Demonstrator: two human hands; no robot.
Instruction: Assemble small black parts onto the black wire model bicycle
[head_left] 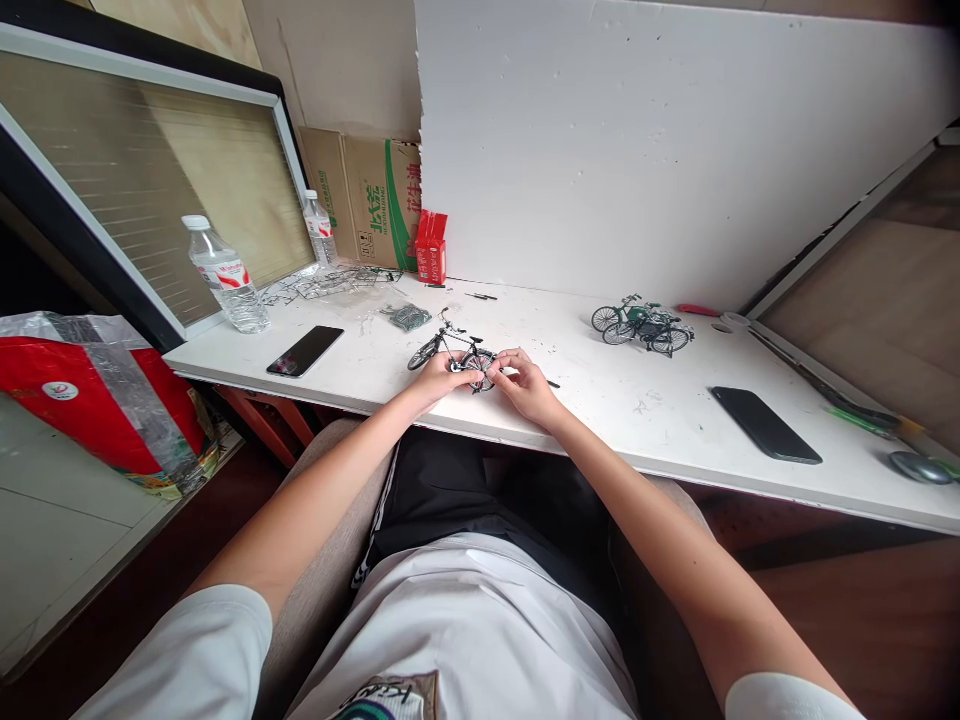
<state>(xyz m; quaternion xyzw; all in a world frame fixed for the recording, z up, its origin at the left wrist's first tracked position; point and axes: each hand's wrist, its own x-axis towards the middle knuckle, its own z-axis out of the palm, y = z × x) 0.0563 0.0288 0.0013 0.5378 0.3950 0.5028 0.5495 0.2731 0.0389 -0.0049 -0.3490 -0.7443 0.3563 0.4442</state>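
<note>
A small black model bicycle point(459, 350) is held upright just above the front part of the white table, its handlebar toward the left. My left hand point(442, 382) is closed on its lower frame and rear wheel from the left. From the right, my right hand point(523, 384) pinches at the rear wheel, fingertips together near the hub. Whether a tiny part sits between those fingertips is too small to tell. Further right on the table stand several finished-looking model bicycles point(641, 325), dark green and black, close together.
On the white table point(525, 440) lie a phone point(306, 351) at left and another black phone point(765, 425) at right. Water bottles point(229, 280), wire-like parts point(330, 284), a green packet point(409, 317), a red box point(431, 248) and a carton point(367, 200) are behind.
</note>
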